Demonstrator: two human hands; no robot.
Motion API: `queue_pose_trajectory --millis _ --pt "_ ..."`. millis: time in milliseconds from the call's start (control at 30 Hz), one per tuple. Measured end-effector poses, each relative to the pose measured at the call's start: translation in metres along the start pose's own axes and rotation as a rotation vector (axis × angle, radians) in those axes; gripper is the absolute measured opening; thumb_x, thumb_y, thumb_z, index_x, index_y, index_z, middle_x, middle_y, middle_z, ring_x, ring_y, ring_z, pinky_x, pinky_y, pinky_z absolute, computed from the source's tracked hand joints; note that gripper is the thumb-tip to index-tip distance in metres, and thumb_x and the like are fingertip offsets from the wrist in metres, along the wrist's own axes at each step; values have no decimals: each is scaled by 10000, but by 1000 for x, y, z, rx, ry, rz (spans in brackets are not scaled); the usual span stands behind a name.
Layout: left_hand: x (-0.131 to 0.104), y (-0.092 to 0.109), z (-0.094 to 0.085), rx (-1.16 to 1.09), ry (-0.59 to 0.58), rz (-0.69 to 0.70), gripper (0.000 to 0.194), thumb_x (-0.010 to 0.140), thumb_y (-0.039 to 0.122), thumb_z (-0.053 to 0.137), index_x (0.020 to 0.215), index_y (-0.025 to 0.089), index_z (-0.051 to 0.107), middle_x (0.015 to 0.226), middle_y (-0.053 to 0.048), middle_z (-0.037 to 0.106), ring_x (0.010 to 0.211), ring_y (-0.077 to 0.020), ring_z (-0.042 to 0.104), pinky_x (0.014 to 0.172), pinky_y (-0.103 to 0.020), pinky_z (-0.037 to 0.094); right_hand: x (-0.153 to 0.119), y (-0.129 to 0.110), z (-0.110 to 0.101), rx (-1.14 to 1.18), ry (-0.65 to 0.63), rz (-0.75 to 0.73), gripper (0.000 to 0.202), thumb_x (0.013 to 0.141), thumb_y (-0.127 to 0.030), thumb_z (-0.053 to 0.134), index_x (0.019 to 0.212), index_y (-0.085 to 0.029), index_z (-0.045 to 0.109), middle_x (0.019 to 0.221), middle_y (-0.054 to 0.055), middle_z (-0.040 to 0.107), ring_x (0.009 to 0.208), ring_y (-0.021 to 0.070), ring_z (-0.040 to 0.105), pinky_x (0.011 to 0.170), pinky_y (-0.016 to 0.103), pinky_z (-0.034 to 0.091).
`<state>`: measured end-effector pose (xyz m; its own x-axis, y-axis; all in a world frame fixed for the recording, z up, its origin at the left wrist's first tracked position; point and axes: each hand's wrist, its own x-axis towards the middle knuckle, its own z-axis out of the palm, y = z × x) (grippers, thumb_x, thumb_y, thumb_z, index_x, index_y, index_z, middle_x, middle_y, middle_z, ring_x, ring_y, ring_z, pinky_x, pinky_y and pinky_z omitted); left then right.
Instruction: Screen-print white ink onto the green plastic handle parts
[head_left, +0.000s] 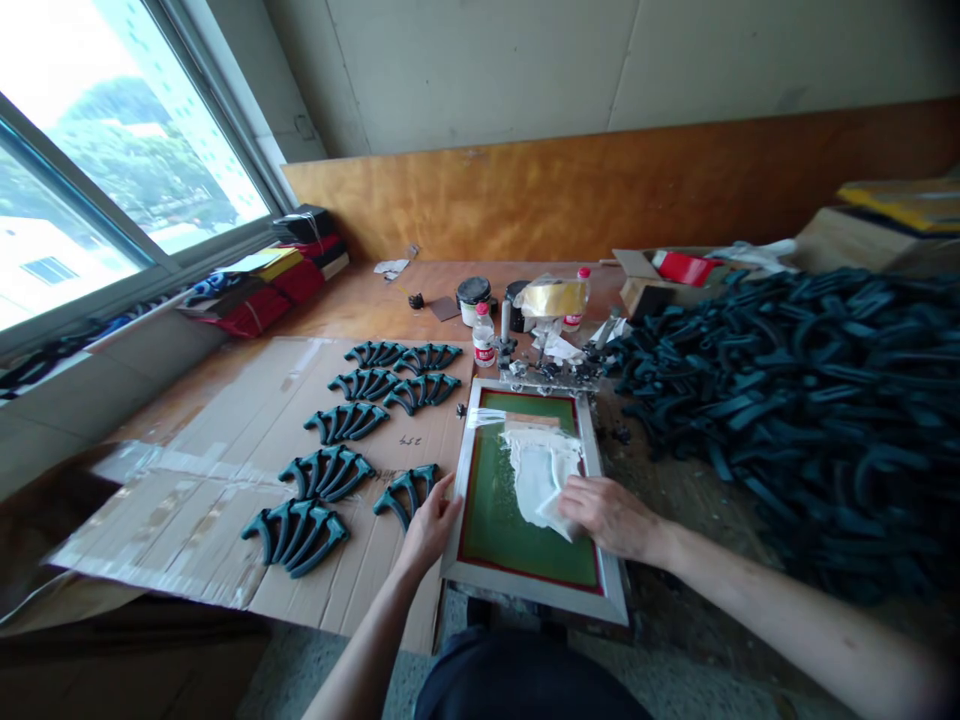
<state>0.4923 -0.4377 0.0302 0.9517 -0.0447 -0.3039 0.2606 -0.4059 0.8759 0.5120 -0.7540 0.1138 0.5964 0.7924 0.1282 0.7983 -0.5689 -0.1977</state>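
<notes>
The right hand (pixel 611 515) holds a white cloth (pixel 553 505) on the green panel (pixel 502 555) of a frame (pixel 525 589); the left hand (pixel 429 525) is at its left edge. Left of the frame, curved pieces (pixel 296 538) lie on cardboard (pixel 202 510); right, a dark heap (pixel 780 370); beyond, a bottle (pixel 484 340).

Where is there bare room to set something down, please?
Bare cardboard lies left of the fanned dark parts, and bare tabletop between cardboard and crumpled tissue. It's crowded right of the screen-printing frame, under heaped parts, and behind it, around the bottles.
</notes>
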Motion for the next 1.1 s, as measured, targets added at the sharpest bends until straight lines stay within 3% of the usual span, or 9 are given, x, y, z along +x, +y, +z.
queue_pose_trajectory --millis 67,167,300,467,600,767,833,967,1100 --pt "0 1 0 -25 -4 5 629 870 519 465 1393 172 439 842 -37 673 736 -184 624 656 -275 462 4 1 -4 23 -31 30 180 772 -32 512 740 -200 566 746 20 594 754 180 518 645 278 385" --pt "-1 3 -1 -57 -6 3 639 859 522 484 1389 167 442 800 -28 661 700 -176 612 619 -264 452 9 -5 6 -49 94 122 166 815 -54 500 783 -187 594 775 41 606 802 200 531 680 295 407" --pt "-3 5 -1 -106 -4 -11 662 843 540 508 1381 161 445 747 -12 634 646 -157 585 561 -242 421 -7 -20 24 -69 191 17 251 875 -60 415 913 -163 640 857 77 633 832 203 552 728 313 445" --pt "-5 15 -4 -167 -35 -24 730 807 572 545 1385 141 433 706 3 612 586 -142 548 515 -233 391 14 -1 -1 85 154 183 235 873 -152 566 1088 -217 632 912 36 639 868 189 589 763 290 478" --pt "-14 48 -18 -222 -44 -51 808 751 599 611 1399 156 419 660 21 610 561 -140 546 503 -226 382 59 36 -35 34 193 425 614 804 -205 698 1369 -308 481 1003 24 610 775 174 617 695 276 504" --pt "-21 118 -42 -361 64 43 546 798 641 533 1018 162 676 752 -16 660 688 -157 597 572 -225 428 37 78 -65 -96 539 585 372 869 -297 618 1235 -231 619 1032 71 629 799 201 628 722 305 520" --pt "-15 149 -48 -482 107 139 529 836 646 470 974 174 665 780 -16 670 659 -141 588 555 -221 427 11 84 -58 -88 604 649 269 913 -299 525 1055 -142 691 931 85 667 777 194 629 725 303 524" --pt "12 205 -52 -641 111 365 476 856 603 480 1030 184 624 957 -63 691 826 -177 639 593 -231 479 -23 61 -3 -42 409 632 341 889 -425 510 750 -162 675 784 51 668 665 155 601 613 247 509" --pt "26 224 -44 -673 175 414 545 859 641 432 1124 189 581 965 -86 702 914 -198 654 650 -254 509 -20 26 52 -1 201 625 175 815 -334 652 756 -180 595 846 67 637 777 196 613 699 276 472"
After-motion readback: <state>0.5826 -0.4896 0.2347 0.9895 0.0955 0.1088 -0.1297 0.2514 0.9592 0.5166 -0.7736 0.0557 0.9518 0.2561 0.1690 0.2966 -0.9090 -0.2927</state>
